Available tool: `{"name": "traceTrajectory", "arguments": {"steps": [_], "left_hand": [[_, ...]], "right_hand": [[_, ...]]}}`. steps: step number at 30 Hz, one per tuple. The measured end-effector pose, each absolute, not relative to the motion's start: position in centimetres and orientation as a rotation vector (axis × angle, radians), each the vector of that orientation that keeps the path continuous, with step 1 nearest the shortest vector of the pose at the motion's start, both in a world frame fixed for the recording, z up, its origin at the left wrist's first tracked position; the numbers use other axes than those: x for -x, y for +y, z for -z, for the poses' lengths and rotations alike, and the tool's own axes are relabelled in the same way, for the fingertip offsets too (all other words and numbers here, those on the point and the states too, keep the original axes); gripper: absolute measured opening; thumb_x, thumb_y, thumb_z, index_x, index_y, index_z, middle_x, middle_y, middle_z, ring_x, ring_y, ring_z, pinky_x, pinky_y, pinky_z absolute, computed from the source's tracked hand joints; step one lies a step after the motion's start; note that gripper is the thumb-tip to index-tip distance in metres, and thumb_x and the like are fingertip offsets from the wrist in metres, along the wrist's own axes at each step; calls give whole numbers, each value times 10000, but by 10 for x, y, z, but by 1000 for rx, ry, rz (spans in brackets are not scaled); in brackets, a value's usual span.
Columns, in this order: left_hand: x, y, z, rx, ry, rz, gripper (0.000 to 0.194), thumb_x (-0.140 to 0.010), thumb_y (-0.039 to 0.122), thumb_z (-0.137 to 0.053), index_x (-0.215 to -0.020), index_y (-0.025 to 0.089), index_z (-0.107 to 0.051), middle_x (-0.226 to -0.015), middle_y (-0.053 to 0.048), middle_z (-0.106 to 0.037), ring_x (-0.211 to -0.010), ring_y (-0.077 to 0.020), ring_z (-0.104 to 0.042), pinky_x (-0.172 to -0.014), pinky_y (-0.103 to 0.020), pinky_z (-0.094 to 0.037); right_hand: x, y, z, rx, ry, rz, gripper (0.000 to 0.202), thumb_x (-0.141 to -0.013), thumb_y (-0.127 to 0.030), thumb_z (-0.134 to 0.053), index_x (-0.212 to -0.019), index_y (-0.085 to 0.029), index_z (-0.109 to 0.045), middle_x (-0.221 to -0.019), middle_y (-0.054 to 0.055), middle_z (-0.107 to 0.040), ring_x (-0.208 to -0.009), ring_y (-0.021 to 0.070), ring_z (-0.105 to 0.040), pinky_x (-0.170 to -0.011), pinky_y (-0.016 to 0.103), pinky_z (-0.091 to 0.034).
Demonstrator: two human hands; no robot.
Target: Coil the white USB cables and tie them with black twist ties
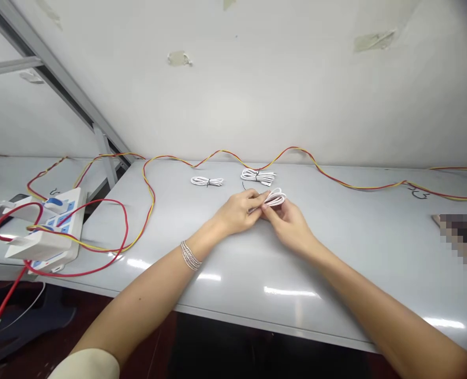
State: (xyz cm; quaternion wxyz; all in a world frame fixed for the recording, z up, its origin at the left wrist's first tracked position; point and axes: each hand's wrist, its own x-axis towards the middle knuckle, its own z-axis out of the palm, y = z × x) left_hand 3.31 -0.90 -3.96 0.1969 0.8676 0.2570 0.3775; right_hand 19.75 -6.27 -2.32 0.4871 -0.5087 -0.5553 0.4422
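Here, at mid-left of the frame, a power strip [46,226] is sitting on the desk [336,247]. Near the centre, the left hand [239,210] is pinching one end of a coiled white cable [273,198], while the right hand [286,223] is gripping it from below; its long axis is running left to right between them. Two tied cables [206,181] are lying just behind.

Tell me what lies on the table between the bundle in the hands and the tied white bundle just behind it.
In the head view, a short black twist tie lies between the held cable coil and the tied bundle; otherwise bare table.
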Motion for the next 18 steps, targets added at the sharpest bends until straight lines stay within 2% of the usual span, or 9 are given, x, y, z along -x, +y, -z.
{"name": "traceTrajectory", "arguments": {"steps": [4,8,10,12,14,16,18], "left_hand": [[-35,-15,35,-2365,743,-1101,435,-921,111,-491,-1296,139,-708,-940,-87,-700,-703,-126,-611,-688,-253,-540],[-36,-16,31,-2262,766,-1160,340,-961,196,-524,-1208,168,-757,-838,-55,-670,-667,-118,-589,-631,-234,-498],[-36,-15,32,-2242,797,-1158,292,-965,251,-560,-1127,156,-784,-785,-50,-660,-658,-123,-579,-631,-241,-490],[-35,-14,33,-2205,833,-1126,278,-965,285,-576,-1055,148,-800,-767,-54,-669,-659,-130,-584,-638,-249,-489],[-35,-14,35,-2155,839,-1080,286,-968,307,-574,-1040,151,-804,-794,-64,-696,-675,-137,-603,-629,-246,-481],[-34,-13,37,-2123,821,-1043,293,-964,322,-582,-1076,159,-799,-842,-73,-723,-716,-146,-633,-628,-240,-477],[-34,-13,38,-2104,841,-1034,275,-951,317,-605,-1067,162,-800,-871,-74,-732,-763,-152,-651,-669,-242,-495]], "right_hand": [[-197,-63,20,1255,-1376,-987,404,-819,-553,-730,-1011,-207,-643,-1005,98,-727,-922,253,-707,-880,460,-609],[-200,-60,18,1174,-1222,-1100,486,-765,-600,-768,-1017,-209,-624,-858,47,-689,-686,192,-672,-673,396,-636],[-203,-57,18,1217,-1196,-1052,517,-785,-623,-739,-1068,-206,-623,-808,32,-654,-624,184,-654,-634,403,-631],[-208,-56,14,1303,-1274,-888,541,-791,-605,-744,-1136,-203,-632,-897,63,-665,-721,215,-690,-713,450,-642],[-214,-60,0,1349,-1427,-700,595,-735,-559,-819,-1189,-217,-641,-1124,118,-669,-938,268,-706,-854,512,-634],[-221,-71,-27,1260,-1548,-685,679,-710,-541,-858,-1285,-281,-604,-1292,111,-648,-1160,298,-669,-981,529,-609],[-228,-87,-61,1094,-1648,-665,848,-672,-611,-867,-1411,-367,-528,-1370,90,-633,-1298,312,-615,-1064,522,-584]]}}
